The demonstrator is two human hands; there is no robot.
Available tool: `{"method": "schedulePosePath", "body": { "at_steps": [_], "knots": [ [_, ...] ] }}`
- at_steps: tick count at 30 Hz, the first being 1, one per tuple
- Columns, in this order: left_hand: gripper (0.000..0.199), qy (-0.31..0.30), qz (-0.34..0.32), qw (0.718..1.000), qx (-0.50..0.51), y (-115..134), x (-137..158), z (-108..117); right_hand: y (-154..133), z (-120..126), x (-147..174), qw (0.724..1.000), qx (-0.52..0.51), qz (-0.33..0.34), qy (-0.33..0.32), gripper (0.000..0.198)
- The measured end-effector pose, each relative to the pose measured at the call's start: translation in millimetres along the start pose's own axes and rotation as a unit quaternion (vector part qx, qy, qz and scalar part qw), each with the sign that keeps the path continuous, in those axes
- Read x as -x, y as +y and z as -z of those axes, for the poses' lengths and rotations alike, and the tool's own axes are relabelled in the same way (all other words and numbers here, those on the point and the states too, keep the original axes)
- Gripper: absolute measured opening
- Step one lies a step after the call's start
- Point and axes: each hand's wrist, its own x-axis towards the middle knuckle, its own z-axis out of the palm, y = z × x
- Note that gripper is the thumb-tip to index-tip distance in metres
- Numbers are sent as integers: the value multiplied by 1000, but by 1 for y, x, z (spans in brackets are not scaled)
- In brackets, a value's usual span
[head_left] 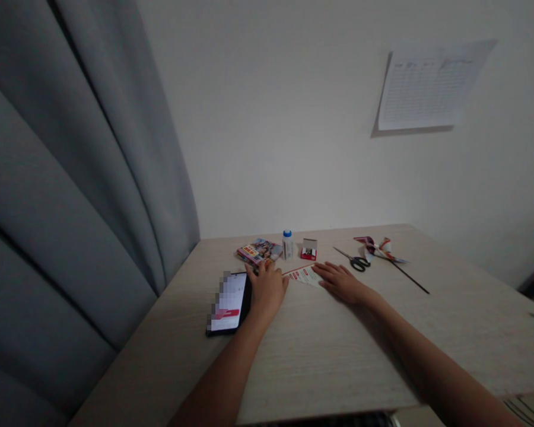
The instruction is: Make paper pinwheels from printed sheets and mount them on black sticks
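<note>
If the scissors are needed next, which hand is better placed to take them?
Probably the right hand: it rests on the paper, close to the scissors. The left hand is farther, beside the phone.

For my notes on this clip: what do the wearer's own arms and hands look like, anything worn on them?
The left hand and right hand wear no gloves. The left forearm and right forearm are bare, with no sleeve, watch or bracelet visible. Rings are too small to judge.

This looks like a home or dormitory room: a grey-blue curtain [93,178] beside a wood-grain desk [320,362], a printed form [425,92] on the white wall [267,142].
</note>
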Motion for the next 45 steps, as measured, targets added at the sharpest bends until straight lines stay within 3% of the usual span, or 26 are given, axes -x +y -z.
{"method": "schedulePosePath", "body": {
  "at_steps": [6,11,17,35,45],
  "knots": [
    [41,-49,-90,993,58,15,7,-11,-1,-1,-1,1000,6,2,6,61],
    [53,-116,-45,991,52,21,15,-18,-2,0,-1,1000,6,4,3,60],
    [67,-161,-13,986,33,22,17,-8,-5,3,1,1000,3,-1,1,60],
    [72,-170,12,985,-27,17,6,17,-3,4,2,1000,5,3,-3,60],
    [70,-152,14,988,-25,15,5,12,-1,4,-1,1000,3,2,-7,62]
  ]
}}
